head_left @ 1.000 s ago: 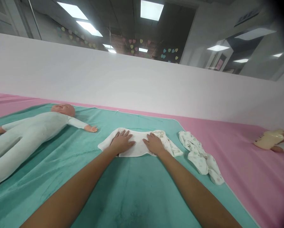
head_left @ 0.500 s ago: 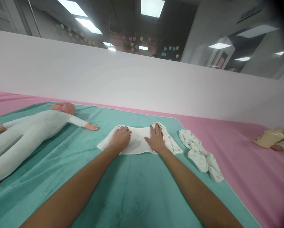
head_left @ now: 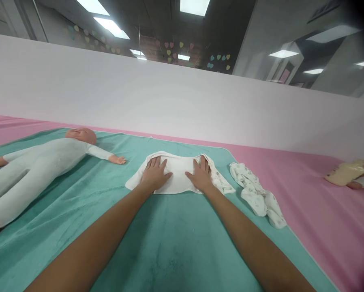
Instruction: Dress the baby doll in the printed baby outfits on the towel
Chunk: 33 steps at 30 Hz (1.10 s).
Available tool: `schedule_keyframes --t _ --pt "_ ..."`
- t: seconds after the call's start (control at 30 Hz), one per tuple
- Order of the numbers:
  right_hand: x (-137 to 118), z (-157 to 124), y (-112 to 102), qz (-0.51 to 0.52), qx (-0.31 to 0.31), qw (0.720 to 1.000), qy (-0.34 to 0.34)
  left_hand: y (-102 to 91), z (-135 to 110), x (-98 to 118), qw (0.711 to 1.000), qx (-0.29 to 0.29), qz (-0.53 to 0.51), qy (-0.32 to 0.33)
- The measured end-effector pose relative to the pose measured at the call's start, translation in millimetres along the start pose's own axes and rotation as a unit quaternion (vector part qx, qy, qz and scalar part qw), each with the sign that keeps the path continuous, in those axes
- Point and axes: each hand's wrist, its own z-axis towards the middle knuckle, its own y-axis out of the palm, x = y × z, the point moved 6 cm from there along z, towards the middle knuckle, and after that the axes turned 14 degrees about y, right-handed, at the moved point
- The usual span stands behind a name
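Note:
A white baby garment with a small print on its right part lies spread on the green blanket. My left hand rests flat on the garment's left half, fingers stretched toward the far edge and thumb out to the side. On the right half lies my right hand, also open, its fingertips at the raised far edge. Both sets of fingertips are partly covered by the folded cloth there. To the right is a crumpled white printed baby garment, touched by neither hand.
A baby doll in a pale suit lies at the left. Pink cloth extends under and beyond the blanket. At the far right is a yellowish object, partly cut off. A white wall with glass above stands behind.
My left hand has gone from curled fingers to lying flat and spread. The garment's far edge is now raised into an arch between the hands. My right hand has barely moved.

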Motion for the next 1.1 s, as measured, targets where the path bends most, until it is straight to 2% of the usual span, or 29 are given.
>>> schedule_keyframes --t 0.23,0.43,0.63,0.77,0.87,1.1 --pt "11 4 -5 -0.017 0.027 0.999 0.025 -17.6 -2 4 0.996 0.060 0.061 -0.003" --pt "9 -4 -24 -0.007 0.135 0.990 0.028 -39.4 -4 13 0.986 0.122 0.109 0.016" --pt "2 -17 -50 0.041 0.222 0.974 -0.001 -47.5 -6 15 0.982 0.153 0.112 0.010" --pt "-4 -23 -58 0.033 0.225 0.973 -0.031 -47.1 -5 18 0.982 0.166 0.081 0.024" --pt "-10 -24 -56 0.007 0.210 0.977 -0.046 -46.8 -5 20 0.983 0.160 0.086 0.012" --pt "-9 -17 -43 -0.047 0.179 0.983 -0.009 -49.9 -6 29 0.988 0.119 0.091 0.042"
